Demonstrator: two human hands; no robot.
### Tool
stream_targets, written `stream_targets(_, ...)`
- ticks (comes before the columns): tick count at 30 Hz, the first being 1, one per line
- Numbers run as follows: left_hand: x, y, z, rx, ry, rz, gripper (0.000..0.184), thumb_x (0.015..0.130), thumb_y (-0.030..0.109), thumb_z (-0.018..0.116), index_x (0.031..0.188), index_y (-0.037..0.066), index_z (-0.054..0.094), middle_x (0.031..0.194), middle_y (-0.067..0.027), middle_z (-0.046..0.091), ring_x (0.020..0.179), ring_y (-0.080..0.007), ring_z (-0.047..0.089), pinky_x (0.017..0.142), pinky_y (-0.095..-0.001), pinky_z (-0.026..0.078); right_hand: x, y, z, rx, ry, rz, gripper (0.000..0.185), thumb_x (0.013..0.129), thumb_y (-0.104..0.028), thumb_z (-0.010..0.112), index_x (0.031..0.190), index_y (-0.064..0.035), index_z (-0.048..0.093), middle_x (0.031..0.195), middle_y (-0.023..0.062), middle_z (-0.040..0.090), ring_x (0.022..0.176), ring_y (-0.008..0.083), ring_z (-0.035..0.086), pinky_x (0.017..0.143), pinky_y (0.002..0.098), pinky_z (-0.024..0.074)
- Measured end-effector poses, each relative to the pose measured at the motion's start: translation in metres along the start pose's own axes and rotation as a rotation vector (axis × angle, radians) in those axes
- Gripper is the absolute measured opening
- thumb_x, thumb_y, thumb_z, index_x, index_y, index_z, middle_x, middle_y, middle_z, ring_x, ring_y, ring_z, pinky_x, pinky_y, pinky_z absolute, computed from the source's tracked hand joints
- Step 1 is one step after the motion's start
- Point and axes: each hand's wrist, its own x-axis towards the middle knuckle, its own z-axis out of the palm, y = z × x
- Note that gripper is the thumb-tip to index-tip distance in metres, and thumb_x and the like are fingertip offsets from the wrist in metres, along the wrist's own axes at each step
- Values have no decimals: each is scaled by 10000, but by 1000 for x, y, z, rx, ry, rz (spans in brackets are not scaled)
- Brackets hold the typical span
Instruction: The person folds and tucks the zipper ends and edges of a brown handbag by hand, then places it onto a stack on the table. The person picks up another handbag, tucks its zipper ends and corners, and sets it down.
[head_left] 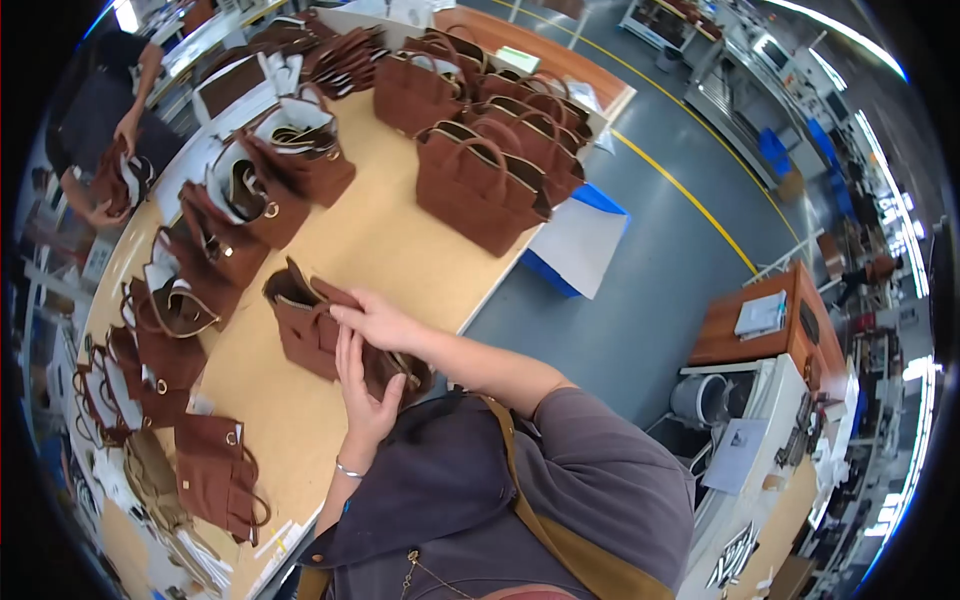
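Observation:
A brown handbag (305, 338) stands on the table close to my body, its top partly open. My right hand (378, 325) reaches across from the right, fingers closed at the bag's upper edge near its handle. Just below, my left hand (368, 395), with a bracelet on the wrist, lies against the bag's near side. Its fingers are stretched out and the thumb stands apart. The two hands nearly touch at the fingertips. Part of the bag is hidden behind both hands.
A row of brown handbags (235, 255) lines the table's left side. More finished-looking handbags (475, 190) stand in a group at the far right of the table (390, 230). One bag (215, 475) lies at the near left. A co-worker (100, 120) handles a brown piece across the table. A blue box (580, 240) is beside the table.

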Motion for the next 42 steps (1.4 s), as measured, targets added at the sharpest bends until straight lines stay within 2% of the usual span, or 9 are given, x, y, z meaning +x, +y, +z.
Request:
stream_targets(4,23,10,23,9,-83,-16,444,799,161,703,1220,63,601,1480,-187,369,1352,-361,347,1105,-455,283,-2,-108,-95,-537,83,-58,367,915,-248,545,1252,-128,624,1083,190,644,1022,306,614,897,368,473)
stream_targets(7,6,-5,35,-34,-66,-127,331,799,133,704,1125,98,657,1369,-139,501,1276,-327,430,1071,-435,329,24,-78,-172,-1082,391,31,364,846,-359,592,1052,-69,665,1063,192,654,1000,376,624,849,470,504)
stream_targets(15,-71,-35,1,128,83,-483,331,814,129,701,1140,108,645,1264,-111,573,1208,-301,492,1037,-409,382,54,-5,-273,-946,467,-115,567,861,-240,649,1330,4,444,1310,254,514,1165,406,543,969,447,444)
stream_targets(20,-105,-62,-82,355,691,-585,470,792,153,712,1238,134,563,1256,-135,562,1216,-333,476,1039,-440,370,38,-55,-216,-1225,692,-486,607,808,-290,743,1254,63,530,1260,235,557,1169,383,525,1021,445,396)
stream_targets(23,-131,-66,-151,559,875,-678,506,775,147,722,1248,130,542,1237,-125,557,1195,-321,482,1013,-440,379,33,-60,-172,-936,568,-532,440,873,-173,689,1241,17,542,1228,164,557,1138,292,528,978,384,422)
stream_targets(31,-292,-150,-221,1064,331,-1389,484,693,349,752,1091,114,610,1107,-48,594,1131,-282,499,931,-441,372,7,-14,19,-742,-101,-352,194,866,1,622,1054,-45,628,1003,57,613,832,144,589,693,258,494)
stream_targets(36,-310,-139,-238,889,192,-990,268,771,363,705,914,147,637,927,-43,650,985,-244,603,907,-427,367,-39,37,119,-852,-522,-25,188,844,-23,644,1031,-42,645,969,80,636,762,161,622,682,293,526)
stream_targets(40,-221,-77,-296,442,598,-610,188,873,246,653,851,79,570,811,-57,624,737,-193,632,646,-362,454,-70,64,187,-718,-858,153,450,833,-98,702,1253,-58,545,1117,105,616,968,194,614,769,310,531)
stream_targets(42,-184,-43,-321,-103,732,-452,159,928,209,620,941,63,557,787,-34,579,622,-126,568,519,-298,424,-82,63,220,-715,-789,-58,672,816,-129,734,1395,-76,397,1213,132,572,1057,213,576,806,316,520)
